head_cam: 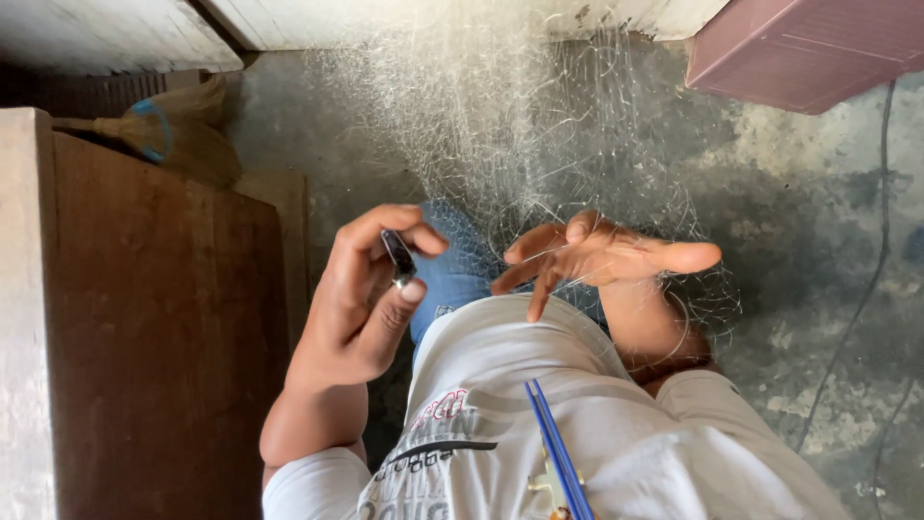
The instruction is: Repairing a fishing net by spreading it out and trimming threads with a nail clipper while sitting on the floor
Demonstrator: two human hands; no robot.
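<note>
Head view: left hand [361, 294] pinches lighter [397, 257] upright.

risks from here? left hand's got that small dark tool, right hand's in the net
1. The right hand has fine net strands draped over its fingers and wrist; pulling away could snag or tear mesh.
2. The small dark tool is pinched only at the fingertips of the left hand; it may slip and drop.
3. The tool's tip sits close to the right fingers; a nick is possible.
</note>
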